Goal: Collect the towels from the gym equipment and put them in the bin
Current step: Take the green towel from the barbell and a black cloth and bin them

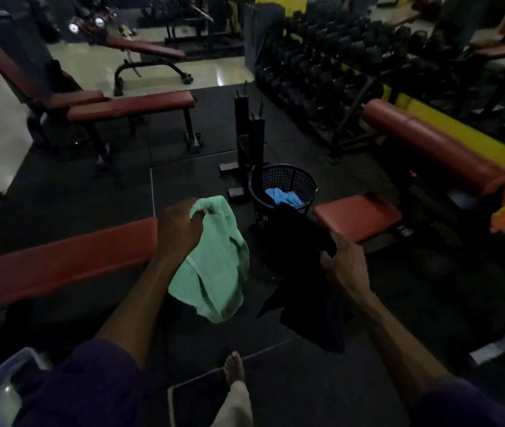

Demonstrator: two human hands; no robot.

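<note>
Left hand point(179, 229) fingers clenched on green towel point(214, 272), right hand point(342, 260) grasping black towel point(300, 272) — both near black mesh bin point(285, 192), blue towel point(282, 197) inside.

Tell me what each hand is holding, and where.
Left hand grips the green towel by its top edge. Right hand grips the black towel near its upper part.

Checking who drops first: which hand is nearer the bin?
Right. The right hand, holding a black towel, is just below the bin; the left hand, holding the green towel, is farther left.
</note>
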